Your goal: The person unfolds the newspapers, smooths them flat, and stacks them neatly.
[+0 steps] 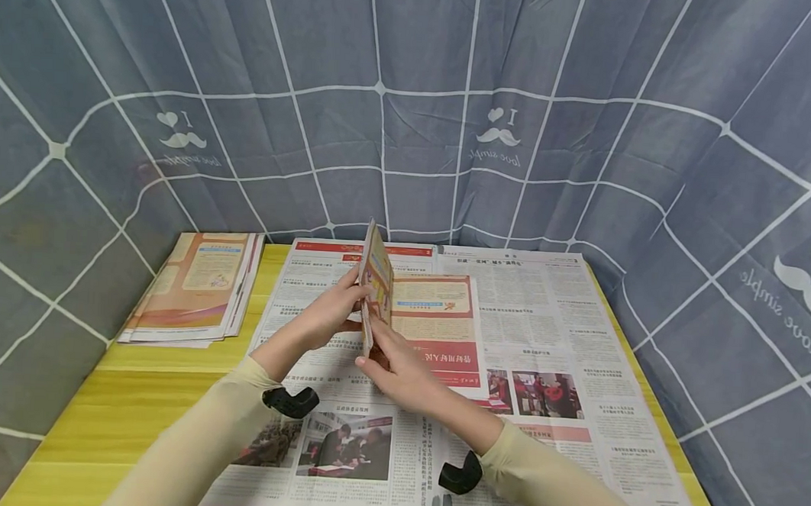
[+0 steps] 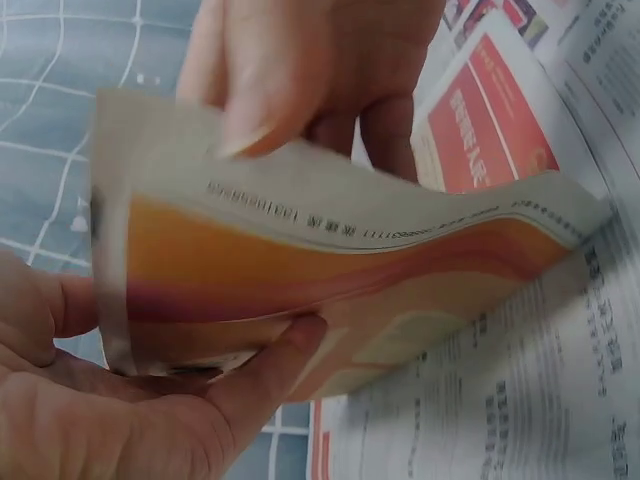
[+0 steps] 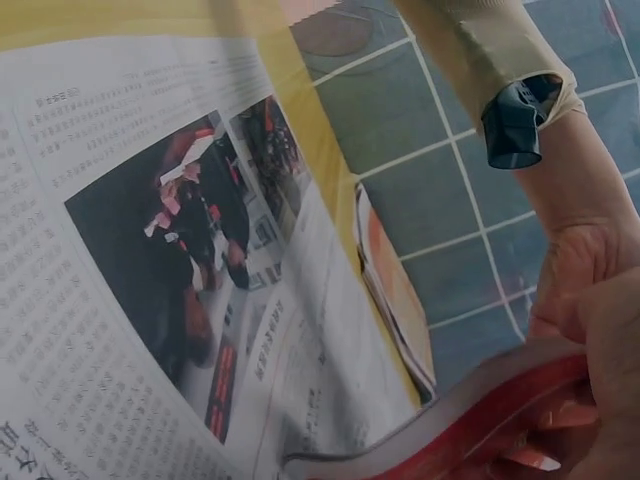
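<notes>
Paper (image 1: 379,274), perhaps folded, stands upright mid-frame between thumb and fingers of left hand (image 1: 330,312) and right hand (image 1: 402,366), both clamped on it.

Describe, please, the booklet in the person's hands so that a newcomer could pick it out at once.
On the yellow table, find the spread newspaper. Over it, the left hand and right hand hold the booklet. Unlike the red-and-orange print lying on the newspaper and the flat pile at the table's left, it is held on edge, nearly upright.
</notes>
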Demonstrator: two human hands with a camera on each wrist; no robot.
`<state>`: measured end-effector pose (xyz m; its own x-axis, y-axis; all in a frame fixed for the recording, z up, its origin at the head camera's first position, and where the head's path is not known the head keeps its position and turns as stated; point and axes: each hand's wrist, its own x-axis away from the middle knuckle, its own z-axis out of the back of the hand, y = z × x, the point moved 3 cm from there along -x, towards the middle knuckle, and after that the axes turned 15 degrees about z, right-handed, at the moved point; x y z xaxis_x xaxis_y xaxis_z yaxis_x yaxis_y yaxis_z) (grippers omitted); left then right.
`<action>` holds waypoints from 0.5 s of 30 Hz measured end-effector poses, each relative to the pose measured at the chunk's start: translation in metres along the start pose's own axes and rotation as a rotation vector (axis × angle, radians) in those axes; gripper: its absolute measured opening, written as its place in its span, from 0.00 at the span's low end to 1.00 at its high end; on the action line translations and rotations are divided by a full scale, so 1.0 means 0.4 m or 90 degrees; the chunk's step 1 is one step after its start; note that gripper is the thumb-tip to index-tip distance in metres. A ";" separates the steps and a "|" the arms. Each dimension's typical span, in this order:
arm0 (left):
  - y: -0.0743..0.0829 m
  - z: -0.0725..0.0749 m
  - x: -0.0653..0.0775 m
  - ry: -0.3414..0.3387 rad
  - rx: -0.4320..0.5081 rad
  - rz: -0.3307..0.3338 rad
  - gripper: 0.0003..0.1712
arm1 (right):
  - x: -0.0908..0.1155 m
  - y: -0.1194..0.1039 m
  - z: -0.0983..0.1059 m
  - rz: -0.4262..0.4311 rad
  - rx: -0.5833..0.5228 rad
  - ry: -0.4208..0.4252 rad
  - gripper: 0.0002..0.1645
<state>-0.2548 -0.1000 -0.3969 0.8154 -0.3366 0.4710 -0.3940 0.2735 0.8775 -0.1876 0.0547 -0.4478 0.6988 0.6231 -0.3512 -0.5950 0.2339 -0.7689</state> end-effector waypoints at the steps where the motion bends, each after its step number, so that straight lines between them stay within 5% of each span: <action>1: -0.002 0.007 0.000 0.007 -0.002 0.001 0.37 | 0.003 0.000 -0.002 -0.002 0.006 -0.011 0.44; 6: -0.013 0.044 0.001 0.040 -0.014 0.014 0.39 | 0.031 0.018 0.007 -0.031 0.018 -0.024 0.43; 15: -0.042 0.104 0.013 0.045 -0.007 0.026 0.40 | 0.102 0.111 0.116 -0.173 0.027 0.102 0.40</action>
<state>-0.2617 -0.1440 -0.4057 0.8264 -0.2610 0.4989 -0.4234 0.2961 0.8562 -0.2040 0.1251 -0.4715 0.8858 0.4093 -0.2186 -0.3923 0.4090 -0.8239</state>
